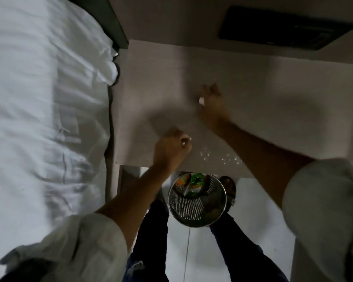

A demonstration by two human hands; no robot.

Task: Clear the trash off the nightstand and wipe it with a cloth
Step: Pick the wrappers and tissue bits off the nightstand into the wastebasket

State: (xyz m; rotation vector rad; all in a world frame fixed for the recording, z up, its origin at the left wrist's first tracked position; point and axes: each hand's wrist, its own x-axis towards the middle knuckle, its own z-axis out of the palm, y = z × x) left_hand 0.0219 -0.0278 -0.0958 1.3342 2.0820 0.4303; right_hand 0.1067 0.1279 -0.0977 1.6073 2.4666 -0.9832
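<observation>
The pale nightstand fills the middle of the head view. My left hand is curled over its front part, pinching small white scraps. My right hand reaches further back on the top, fingers closed round a small white scrap. Several tiny white scraps lie scattered near the front edge between my arms. A perforated metal trash bin stands on the floor just below that edge, with colourful wrappers inside. No cloth is in sight. The picture is blurred by motion.
A bed with white sheets runs along the left, close against the nightstand. A dark rectangular panel sits on the wall at the back right. My legs in dark trousers stand either side of the bin on a light floor.
</observation>
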